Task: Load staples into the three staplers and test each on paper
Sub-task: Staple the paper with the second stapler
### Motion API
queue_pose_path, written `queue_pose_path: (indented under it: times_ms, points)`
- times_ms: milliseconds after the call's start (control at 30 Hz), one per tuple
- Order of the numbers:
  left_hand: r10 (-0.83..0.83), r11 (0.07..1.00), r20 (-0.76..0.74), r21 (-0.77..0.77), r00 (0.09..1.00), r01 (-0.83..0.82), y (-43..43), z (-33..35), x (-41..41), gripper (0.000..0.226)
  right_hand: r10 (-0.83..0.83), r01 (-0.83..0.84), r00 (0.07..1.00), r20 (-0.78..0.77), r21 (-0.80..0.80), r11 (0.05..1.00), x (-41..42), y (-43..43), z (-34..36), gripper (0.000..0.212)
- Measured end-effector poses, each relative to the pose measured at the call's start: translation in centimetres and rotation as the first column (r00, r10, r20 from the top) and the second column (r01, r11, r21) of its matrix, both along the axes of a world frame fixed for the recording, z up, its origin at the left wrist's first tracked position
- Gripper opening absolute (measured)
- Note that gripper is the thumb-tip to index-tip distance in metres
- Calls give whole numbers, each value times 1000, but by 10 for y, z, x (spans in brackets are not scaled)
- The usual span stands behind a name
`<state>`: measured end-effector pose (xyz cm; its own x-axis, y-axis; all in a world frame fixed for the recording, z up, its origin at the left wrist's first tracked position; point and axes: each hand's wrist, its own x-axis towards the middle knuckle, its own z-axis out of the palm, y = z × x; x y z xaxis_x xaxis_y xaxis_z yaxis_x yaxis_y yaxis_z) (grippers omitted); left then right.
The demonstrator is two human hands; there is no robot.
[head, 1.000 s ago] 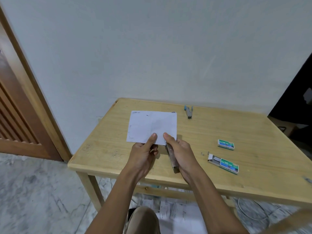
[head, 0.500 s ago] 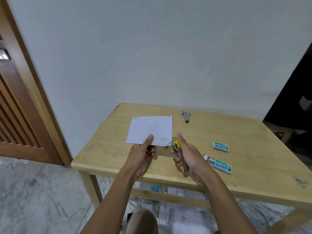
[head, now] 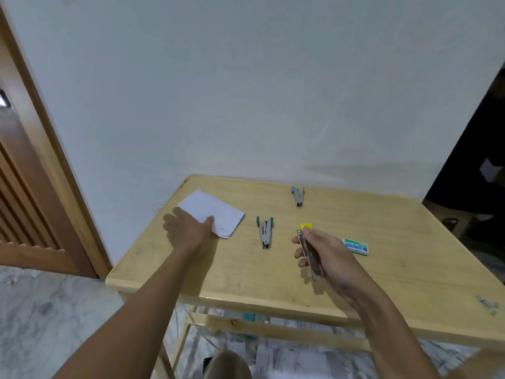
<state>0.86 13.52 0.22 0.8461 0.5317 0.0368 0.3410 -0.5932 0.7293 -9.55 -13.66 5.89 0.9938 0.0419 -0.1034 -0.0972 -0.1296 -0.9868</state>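
Note:
My right hand grips a metal stapler with a yellow end above the wooden table. My left hand rests flat on the near edge of a white paper sheet at the table's left. A grey stapler with a teal end lies on the table between my hands. A second grey and blue stapler lies farther back. A green staple box sits just right of my right hand.
A white wall runs behind the table and a wooden door frame stands at the left. Papers lie on the marble floor under the table. A small metal scrap lies near the table's right front edge.
My left hand has slid the paper to the table's left and now lies flat on it. My right hand has moved right with the yellow stapler. The teal stapler is now uncovered.

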Motion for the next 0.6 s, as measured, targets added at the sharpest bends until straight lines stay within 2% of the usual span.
queue_pose_path:
  times_ms: [33,67,133,200,300,367,467,533,600]
  points:
    - [67,995,29,70,997,-69,1,-3,-1,84,-7,8,1000,26,-49,999,0,1,2,38]
    - [67,989,84,129,994,-77,0,-6,-3,86,-20,24,999,50,-79,997,1,1,2,33]
    - [-61,966,120,259,991,28,-3,-10,-7,70,-63,70,996,69,-96,993,7,3,3,28]
    - [-191,920,65,360,979,156,-4,-14,-7,45,-115,124,991,67,-151,981,19,6,3,26]
    - [-213,892,4,408,977,193,-4,-13,-8,47,-109,143,987,116,-351,925,51,11,-1,25]
    - [-207,881,-20,431,978,195,-4,-16,-5,56,-68,126,990,127,-543,830,83,16,-4,33]
    - [-182,877,-56,441,982,188,-5,-18,-3,67,-39,110,993,108,-807,580,133,23,-5,43]
    - [-173,871,-67,455,983,184,-4,-20,-1,68,-39,101,995,93,-881,462,160,31,-8,42]
    - [-170,863,-77,469,982,186,-3,-23,1,67,-52,109,994,97,-911,397,180,38,-10,42]
